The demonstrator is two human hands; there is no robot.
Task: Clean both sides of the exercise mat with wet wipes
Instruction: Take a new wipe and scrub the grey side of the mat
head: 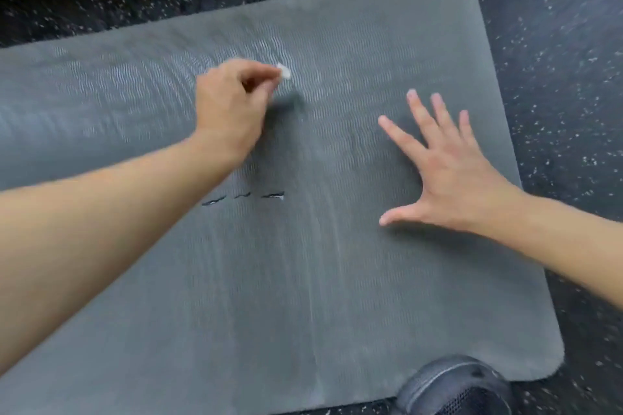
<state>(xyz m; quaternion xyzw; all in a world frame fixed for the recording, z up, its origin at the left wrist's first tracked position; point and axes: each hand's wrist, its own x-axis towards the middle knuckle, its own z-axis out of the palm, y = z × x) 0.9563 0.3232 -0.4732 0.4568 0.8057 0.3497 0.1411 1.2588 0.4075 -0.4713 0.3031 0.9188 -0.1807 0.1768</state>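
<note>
A grey ribbed exercise mat (303, 280) lies flat on the floor and fills most of the view, its right end with rounded corners. My left hand (229, 104) hovers over the mat's middle and pinches a small white piece of wet wipe (284, 71) between thumb and fingertips. My right hand (448, 172) lies flat on the mat to the right, fingers spread and straight. Three short dark marks (242, 198) sit in a row on the mat below my left wrist.
Black rubber floor with white speckles (556, 44) surrounds the mat at the top and right. A dark shoe (455, 387) rests at the mat's near edge, bottom right. Faint wet streaks run down the mat's centre.
</note>
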